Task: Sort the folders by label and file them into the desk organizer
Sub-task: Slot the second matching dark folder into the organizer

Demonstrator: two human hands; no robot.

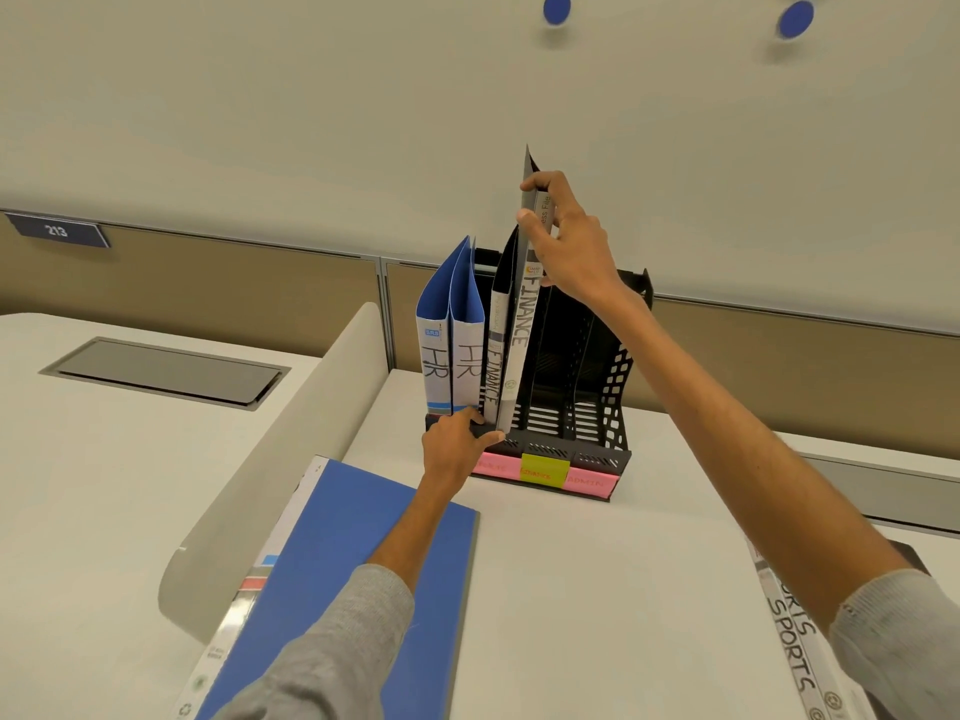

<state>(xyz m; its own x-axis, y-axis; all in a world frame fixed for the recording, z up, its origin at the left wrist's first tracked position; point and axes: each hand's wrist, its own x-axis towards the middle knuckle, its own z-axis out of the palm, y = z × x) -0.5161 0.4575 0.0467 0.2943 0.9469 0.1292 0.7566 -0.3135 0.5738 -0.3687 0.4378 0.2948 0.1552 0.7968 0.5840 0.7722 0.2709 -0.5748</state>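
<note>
Nearest, in front of the black desk organizer, a blue folder lies flat on the white desk, and SPORTS-labelled spines lie off to the organizer's front right. The left hand rests on the organizer's front left edge, fingers curled loosely against the folder bottoms, gripping nothing clearly. Two HR folders and a FINANCE folder stand in the organizer's left slots. The right hand pinches the top of a grey FINANCE folder, seated just beside them.
</note>
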